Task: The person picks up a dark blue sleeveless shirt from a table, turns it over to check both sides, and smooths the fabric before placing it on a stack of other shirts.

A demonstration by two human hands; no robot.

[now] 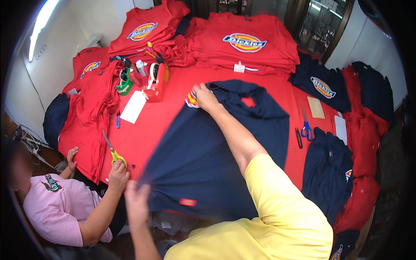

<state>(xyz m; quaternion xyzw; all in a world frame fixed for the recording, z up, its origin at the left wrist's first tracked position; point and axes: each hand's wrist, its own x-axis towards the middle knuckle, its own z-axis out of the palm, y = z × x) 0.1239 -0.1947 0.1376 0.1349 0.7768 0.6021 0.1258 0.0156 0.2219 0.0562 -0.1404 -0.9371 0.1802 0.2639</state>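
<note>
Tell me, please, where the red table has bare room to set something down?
Bare strip of red table between yellow-handled scissors and navy shirt; narrower strip right of the shirt, before blue scissors. Far side crowded: folded red shirts, tape dispenser.

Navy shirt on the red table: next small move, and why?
Probably draw the left hand toward the body to pull the navy shirt taut. The right hand pins its collar end, the left grips the hem at the table's near edge, and the cloth between looks unflattened.
</note>
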